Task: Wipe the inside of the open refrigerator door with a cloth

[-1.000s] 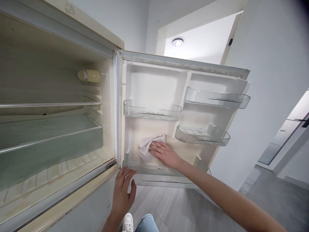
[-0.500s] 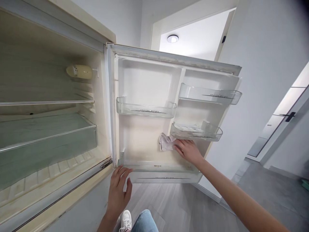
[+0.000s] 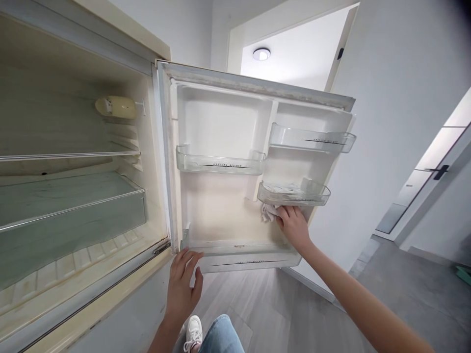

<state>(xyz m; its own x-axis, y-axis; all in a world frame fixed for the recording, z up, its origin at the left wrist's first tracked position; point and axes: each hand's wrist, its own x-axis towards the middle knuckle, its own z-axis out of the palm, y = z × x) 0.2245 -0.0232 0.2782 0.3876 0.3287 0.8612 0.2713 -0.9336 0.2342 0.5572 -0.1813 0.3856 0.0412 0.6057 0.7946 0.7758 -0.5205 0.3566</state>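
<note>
My right hand grips a crumpled whitish cloth against the inner face of the fridge door, just under the lower right door pocket. Part of the cloth is hidden by the fingers. At the door's lower hinge side, my left hand rests by the end of the long bottom pocket, fingers bent and apart, with nothing in it. Its fingertips appear to touch that pocket's edge.
To the left stands the open fridge compartment with a glass shelf, a clear drawer and a yellowed lamp housing. More door pockets sit higher up. A white wall lies behind the door. Below is grey flooring.
My right hand has moved the cloth rightward and slightly up along the door panel. The cloth is more bunched. The door has swung slightly. My left hand stays nearly in place.
</note>
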